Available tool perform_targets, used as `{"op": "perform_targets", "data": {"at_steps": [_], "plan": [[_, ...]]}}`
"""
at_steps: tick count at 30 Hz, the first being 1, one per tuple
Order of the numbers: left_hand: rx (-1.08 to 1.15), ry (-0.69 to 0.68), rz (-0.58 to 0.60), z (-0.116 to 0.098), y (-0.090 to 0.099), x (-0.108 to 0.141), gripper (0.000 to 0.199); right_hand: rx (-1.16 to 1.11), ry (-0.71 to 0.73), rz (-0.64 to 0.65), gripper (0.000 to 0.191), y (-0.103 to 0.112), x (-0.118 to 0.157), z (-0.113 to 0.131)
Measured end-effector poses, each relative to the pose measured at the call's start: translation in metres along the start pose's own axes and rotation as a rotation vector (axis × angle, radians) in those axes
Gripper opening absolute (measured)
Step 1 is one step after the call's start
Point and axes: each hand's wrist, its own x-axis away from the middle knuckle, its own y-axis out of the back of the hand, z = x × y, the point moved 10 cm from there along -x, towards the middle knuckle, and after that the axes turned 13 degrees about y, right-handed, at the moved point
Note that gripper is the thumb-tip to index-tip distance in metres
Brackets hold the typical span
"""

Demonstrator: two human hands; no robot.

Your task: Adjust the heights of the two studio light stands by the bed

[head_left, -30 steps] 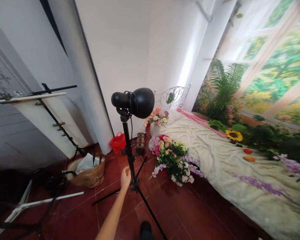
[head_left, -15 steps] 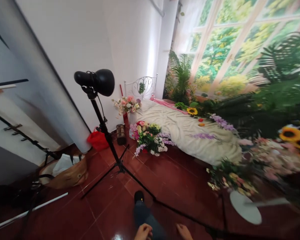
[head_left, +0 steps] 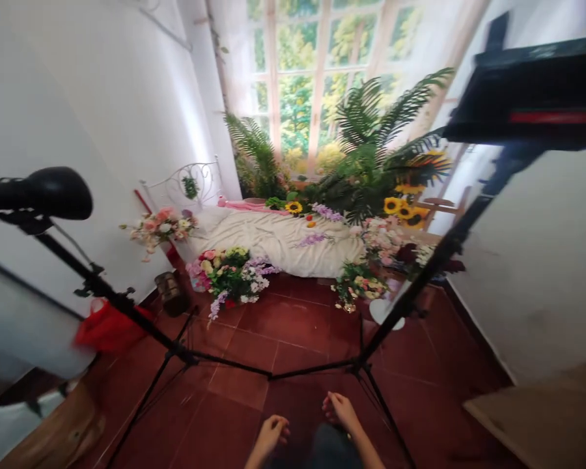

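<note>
My left hand (head_left: 273, 430) is low in the view, its fingers loosely curled in, and nothing shows in it. To its right, a little higher, my right hand (head_left: 339, 409) has its fingers bent inward too, with no object visible in them. Both are over the dark red tiled floor (head_left: 286, 348), apart from each other. Closest to them are the legs of two black stands: the left light stand (head_left: 112, 296) carries a black lamp (head_left: 61, 193), and the right stand (head_left: 420, 286) carries a dark boxy fixture (head_left: 532, 98).
The stands' feet meet across the floor ahead. Beyond lies a bed (head_left: 254, 238) with cream cloth, flower bunches (head_left: 232, 277), sunflowers (head_left: 400, 208) and palm leaves (head_left: 366, 130). A red bag (head_left: 112, 326) and brown bag (head_left: 58, 426) sit left; a white round base (head_left: 385, 314) stands right.
My view has swung right, so the lamp and bed shift left and the right stand with its fixture comes into view. Both hands appear higher and more fully in view.
</note>
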Motion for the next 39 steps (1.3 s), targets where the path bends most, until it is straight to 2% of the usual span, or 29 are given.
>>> {"op": "perform_targets", "data": {"at_steps": [3,5,7,10,12,14,16,19,22,25,28,34,39], "plan": [[-0.108,-0.010,0.008,-0.027,-0.031,0.002,0.036,-0.162,0.022,-0.091,0.030,0.049,0.004,0.002],[-0.155,-0.065,0.060,-0.056,-0.060,-0.001,0.036,-0.227,0.024,-0.144,0.029,0.084,0.005,0.012],[-0.179,-0.170,0.134,-0.097,-0.098,-0.002,0.039,-0.280,0.010,-0.195,0.029,0.121,0.006,0.029],[-0.203,-0.436,0.158,-0.184,-0.167,0.015,0.043,-0.345,0.039,-0.267,0.027,0.185,0.007,0.069],[-0.211,-0.676,0.155,-0.253,-0.220,0.049,0.042,-0.403,0.110,-0.301,0.026,0.227,0.005,0.104],[-0.221,-0.831,0.197,-0.314,-0.278,0.092,0.040,-0.496,0.181,-0.314,0.025,0.265,0.004,0.139],[-0.227,-0.968,0.280,-0.369,-0.336,0.141,0.037,-0.643,0.210,-0.275,0.026,0.293,0.000,0.171],[-0.206,-1.103,0.376,-0.433,-0.405,0.207,0.040,-0.959,0.168,-0.045,0.031,0.303,-0.009,0.214],[-0.135,-1.175,0.406,-0.475,-0.452,0.250,0.044,-1.256,0.171,0.244,0.027,0.299,-0.013,0.257],[-0.041,-1.168,0.367,-0.497,-0.479,0.268,0.039,-1.448,0.231,0.375,0.017,0.302,-0.017,0.281],[0.039,-1.135,0.279,-0.503,-0.490,0.270,0.035,-1.532,0.290,0.394,0.026,0.310,-0.023,0.287],[0.197,-1.090,0.027,-0.501,-0.486,0.258,0.032,-1.508,0.293,0.407,0.040,0.316,-0.035,0.280],[0.299,-1.018,-0.080,-0.500,-0.484,0.238,0.028,-1.469,0.298,0.438,0.045,0.320,-0.042,0.278]]}}
